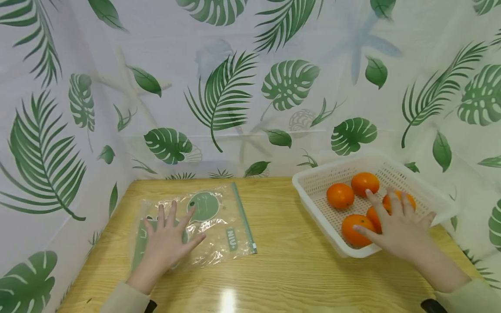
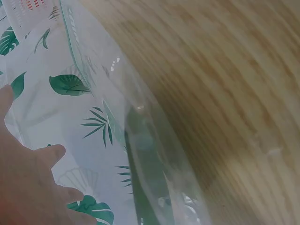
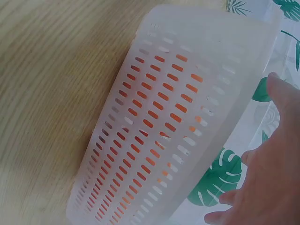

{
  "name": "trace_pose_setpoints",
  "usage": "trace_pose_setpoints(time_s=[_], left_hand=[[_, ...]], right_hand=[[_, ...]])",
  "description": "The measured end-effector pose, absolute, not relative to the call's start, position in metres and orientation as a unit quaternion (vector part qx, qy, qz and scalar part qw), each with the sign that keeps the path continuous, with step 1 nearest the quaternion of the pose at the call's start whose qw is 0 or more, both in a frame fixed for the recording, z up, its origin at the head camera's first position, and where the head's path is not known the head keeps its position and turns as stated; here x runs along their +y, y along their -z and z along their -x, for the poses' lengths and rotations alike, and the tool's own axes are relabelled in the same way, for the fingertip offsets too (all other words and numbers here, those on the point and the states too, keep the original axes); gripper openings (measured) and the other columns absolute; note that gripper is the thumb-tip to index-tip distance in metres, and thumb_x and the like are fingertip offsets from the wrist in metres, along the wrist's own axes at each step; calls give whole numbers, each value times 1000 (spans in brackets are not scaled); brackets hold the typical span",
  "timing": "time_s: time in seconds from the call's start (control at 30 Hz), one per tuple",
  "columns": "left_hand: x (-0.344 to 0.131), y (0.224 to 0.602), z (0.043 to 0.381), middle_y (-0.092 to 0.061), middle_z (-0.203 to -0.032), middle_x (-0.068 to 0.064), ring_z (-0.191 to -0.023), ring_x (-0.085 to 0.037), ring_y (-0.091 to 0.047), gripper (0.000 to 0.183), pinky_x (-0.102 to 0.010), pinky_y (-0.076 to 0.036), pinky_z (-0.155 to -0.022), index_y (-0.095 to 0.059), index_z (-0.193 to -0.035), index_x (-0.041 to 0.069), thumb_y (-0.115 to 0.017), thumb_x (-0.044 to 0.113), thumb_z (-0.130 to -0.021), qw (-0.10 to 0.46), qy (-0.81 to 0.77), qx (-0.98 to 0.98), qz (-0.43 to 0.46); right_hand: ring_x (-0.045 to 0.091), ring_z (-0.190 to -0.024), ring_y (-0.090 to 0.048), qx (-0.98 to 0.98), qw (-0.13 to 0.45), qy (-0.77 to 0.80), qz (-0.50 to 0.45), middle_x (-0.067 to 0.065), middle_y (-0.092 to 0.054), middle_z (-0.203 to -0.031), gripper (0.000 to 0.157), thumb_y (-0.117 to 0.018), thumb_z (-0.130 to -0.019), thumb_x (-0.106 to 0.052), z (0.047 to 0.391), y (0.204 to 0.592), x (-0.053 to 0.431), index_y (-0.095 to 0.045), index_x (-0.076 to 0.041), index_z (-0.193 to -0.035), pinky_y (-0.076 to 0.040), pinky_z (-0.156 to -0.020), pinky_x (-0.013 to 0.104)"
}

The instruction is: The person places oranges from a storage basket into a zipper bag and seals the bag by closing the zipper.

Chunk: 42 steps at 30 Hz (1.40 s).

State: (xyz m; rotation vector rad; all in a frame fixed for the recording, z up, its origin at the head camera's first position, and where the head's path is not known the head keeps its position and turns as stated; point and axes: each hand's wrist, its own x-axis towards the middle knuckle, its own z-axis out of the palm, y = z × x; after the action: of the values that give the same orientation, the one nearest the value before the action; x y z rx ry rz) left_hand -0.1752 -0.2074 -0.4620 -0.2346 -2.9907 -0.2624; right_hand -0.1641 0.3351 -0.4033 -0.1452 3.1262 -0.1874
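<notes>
My left hand (image 1: 167,238) spreads its fingers over a clear zip bag (image 1: 213,237) with green prints, which lies flat on the wooden table. In the left wrist view the bag (image 2: 145,154) stretches along beside the fingers. On the right, a white plastic basket (image 1: 318,224) holds several oranges (image 1: 340,195). My right hand (image 1: 403,230) hovers above the basket's near right part with fingers spread, partly hiding some of the fruit. From the right wrist, the basket's slotted wall (image 3: 154,103) shows orange through its holes, and the hand (image 3: 267,173) is above the rim.
The wooden table (image 1: 274,278) runs up to a white cloth (image 1: 242,161) with green leaf prints, which hangs behind it and along both sides. Bare wood lies between the bag and the basket. The basket's right end comes close to the cloth.
</notes>
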Motion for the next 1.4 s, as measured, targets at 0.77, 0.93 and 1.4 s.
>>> trace_pose_setpoints(time_s=[0.77, 0.93, 1.4], left_hand=[[-209, 471, 172, -18, -175, -22, -159, -59, -16, 78, -84, -11, -122, -41, -164, 25, -56, 68, -100, 68, 84, -990, 94], [-203, 472, 169, -19, -175, -24, -159, -57, -14, 80, -83, -10, -123, -39, -165, 23, -60, 65, -100, 58, 90, -989, 100], [-198, 487, 163, -30, -172, -25, -158, -58, -22, 78, -83, -23, -120, -46, -162, 25, -60, 69, -98, 23, 77, -988, 135]], right_hand=[[76, -147, -4, 999, -1, 51, 15, 48, 0, -164, 106, -52, -99, -76, 153, 407, 363, -9, -11, -170, 3, -90, 104], [77, -146, -4, 999, 0, 52, 3, 49, 0, -164, 106, -51, -99, -76, 150, 408, 368, -14, -6, -168, 3, -90, 104], [78, -144, -2, 996, 21, 76, -33, 57, 3, -154, 123, -48, -100, -77, 144, 411, 378, -3, 23, -158, 1, -89, 103]])
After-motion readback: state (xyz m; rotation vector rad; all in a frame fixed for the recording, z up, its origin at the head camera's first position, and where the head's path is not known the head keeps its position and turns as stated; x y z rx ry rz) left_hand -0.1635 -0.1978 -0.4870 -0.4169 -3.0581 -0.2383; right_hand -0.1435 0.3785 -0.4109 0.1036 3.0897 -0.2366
